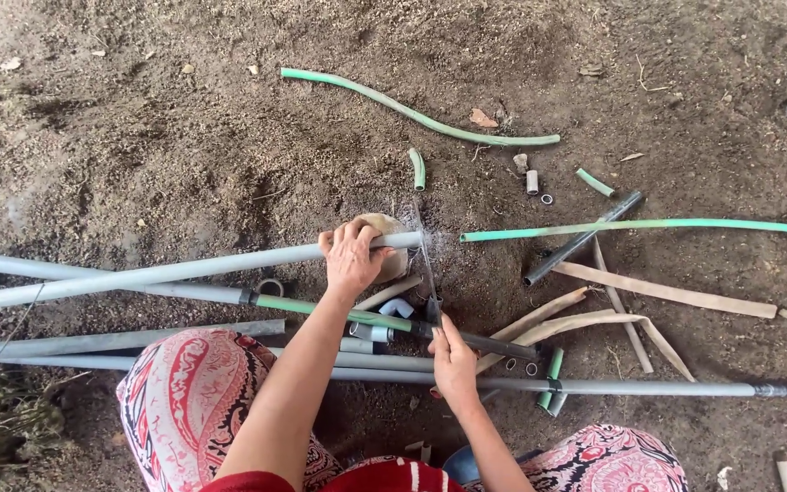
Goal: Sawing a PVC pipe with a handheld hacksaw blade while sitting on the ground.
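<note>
My left hand (351, 257) grips a long grey plastic pipe (166, 271) near its right end, pressing it onto a rounded tan stone (395, 262). My right hand (451, 357) holds the handle of a hacksaw (429, 273), whose blade crosses the pipe's end just right of my left hand. Pale dust lies on the soil around the cut. Under my arms lie more grey pipes (138, 339), one joined to a green section (334, 312).
Bare soil all around. A curved green hose (416, 114) and short green offcuts (417, 169) lie farther out, a long green pipe (649, 225) and a dark pipe (585, 237) to the right, with flat tan strips (667, 292). My knees in red patterned cloth (189, 401) frame the bottom.
</note>
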